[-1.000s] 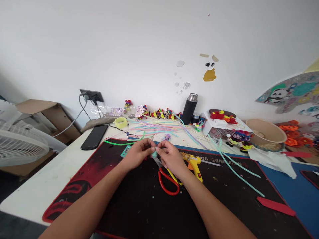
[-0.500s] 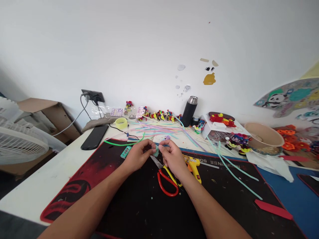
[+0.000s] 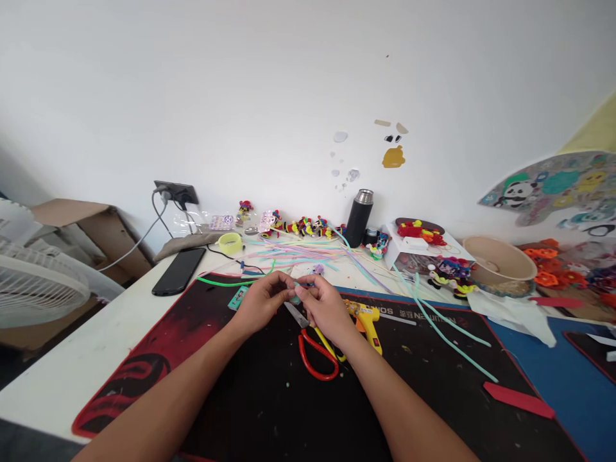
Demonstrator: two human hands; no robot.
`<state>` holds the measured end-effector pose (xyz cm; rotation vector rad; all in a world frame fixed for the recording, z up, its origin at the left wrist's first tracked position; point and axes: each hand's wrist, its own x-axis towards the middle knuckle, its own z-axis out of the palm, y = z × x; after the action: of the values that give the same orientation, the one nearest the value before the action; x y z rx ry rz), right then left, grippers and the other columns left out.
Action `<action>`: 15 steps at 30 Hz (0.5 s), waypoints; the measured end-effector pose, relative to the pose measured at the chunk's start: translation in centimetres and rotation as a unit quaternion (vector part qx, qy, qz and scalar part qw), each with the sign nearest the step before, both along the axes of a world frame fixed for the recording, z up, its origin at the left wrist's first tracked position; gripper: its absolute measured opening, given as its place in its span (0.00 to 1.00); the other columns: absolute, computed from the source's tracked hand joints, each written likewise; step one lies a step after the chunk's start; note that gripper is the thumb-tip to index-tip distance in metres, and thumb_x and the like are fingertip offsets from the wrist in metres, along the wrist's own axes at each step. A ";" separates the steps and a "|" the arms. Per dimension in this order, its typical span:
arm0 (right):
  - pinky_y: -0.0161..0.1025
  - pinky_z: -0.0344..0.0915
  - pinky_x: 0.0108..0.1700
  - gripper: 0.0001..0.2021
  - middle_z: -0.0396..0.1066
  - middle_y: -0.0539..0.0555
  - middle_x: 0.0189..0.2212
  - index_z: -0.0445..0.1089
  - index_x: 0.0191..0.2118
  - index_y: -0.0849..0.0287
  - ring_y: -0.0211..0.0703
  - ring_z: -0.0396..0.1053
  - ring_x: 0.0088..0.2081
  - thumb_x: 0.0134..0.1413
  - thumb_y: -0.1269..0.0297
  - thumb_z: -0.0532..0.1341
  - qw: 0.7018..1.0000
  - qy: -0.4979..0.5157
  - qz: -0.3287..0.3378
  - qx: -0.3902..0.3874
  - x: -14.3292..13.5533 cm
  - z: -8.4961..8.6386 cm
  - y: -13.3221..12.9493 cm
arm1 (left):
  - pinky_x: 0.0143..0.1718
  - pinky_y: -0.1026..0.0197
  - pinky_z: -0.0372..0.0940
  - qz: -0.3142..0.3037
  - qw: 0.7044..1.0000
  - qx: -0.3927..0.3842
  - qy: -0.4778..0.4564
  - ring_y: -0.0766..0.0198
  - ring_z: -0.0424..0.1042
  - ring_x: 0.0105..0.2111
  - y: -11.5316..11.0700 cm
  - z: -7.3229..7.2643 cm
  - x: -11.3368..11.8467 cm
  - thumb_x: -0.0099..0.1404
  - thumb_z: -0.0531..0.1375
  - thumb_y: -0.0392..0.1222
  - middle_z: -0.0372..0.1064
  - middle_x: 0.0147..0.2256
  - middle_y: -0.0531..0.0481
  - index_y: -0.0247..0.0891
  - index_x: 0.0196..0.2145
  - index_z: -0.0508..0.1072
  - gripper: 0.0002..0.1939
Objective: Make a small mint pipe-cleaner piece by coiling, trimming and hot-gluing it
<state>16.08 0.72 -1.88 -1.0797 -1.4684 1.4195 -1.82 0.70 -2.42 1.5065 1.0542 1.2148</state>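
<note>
Between my fingertips is a small teal piece (image 3: 295, 292), mostly covered by the fingers. My left hand (image 3: 264, 301) pinches it from the left, and my right hand (image 3: 323, 307) pinches it from the right; the two hands nearly meet. Scissors with red and yellow handles (image 3: 317, 356) lie on the black mat (image 3: 269, 398) just below, their blades partly under my right hand. A yellow glue gun (image 3: 369, 324) rests right of my right hand. Beside my left hand is a small teal box (image 3: 238, 298). A green stem (image 3: 224, 282) lies behind it.
Pastel stems (image 3: 298, 251) spread along the back, with small colourful figures (image 3: 308, 226) behind them. A black bottle (image 3: 360, 218), a white box (image 3: 407, 260) and a beige bowl (image 3: 500, 260) stand at the back right. A phone (image 3: 178, 272) lies left; a red strip (image 3: 520, 400) lies right.
My hands have drawn closer together, and the teal piece is more covered by my fingers. The whole view has shifted slightly.
</note>
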 end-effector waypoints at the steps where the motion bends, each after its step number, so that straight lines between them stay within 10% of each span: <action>1: 0.32 0.51 0.16 0.14 0.62 0.41 0.19 0.69 0.45 0.56 0.33 0.57 0.13 0.63 0.51 0.64 1.000 -0.005 -0.003 0.002 0.0 0.0 0.0 | 0.38 0.59 0.66 -0.002 1.000 0.001 0.005 0.61 0.72 0.33 0.0 0.0 0.1 0.63 0.70 0.50 0.73 0.32 0.51 0.39 0.35 0.74 0.13; 15: 0.34 0.51 0.21 0.12 0.63 0.43 0.20 0.73 0.46 0.57 0.35 0.57 0.16 0.66 0.55 0.61 0.996 -0.068 -0.021 0.061 0.1 -0.6 0.2 | 0.33 0.62 0.65 -0.016 1.000 -0.010 -0.002 0.64 0.69 0.30 0.0 -0.2 0.0 0.63 0.70 0.52 0.71 0.31 0.53 0.39 0.38 0.73 0.16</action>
<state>16.21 0.94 -2.52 -1.1415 -1.5978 1.2297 -1.80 0.66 -2.64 1.4993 1.0319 1.1820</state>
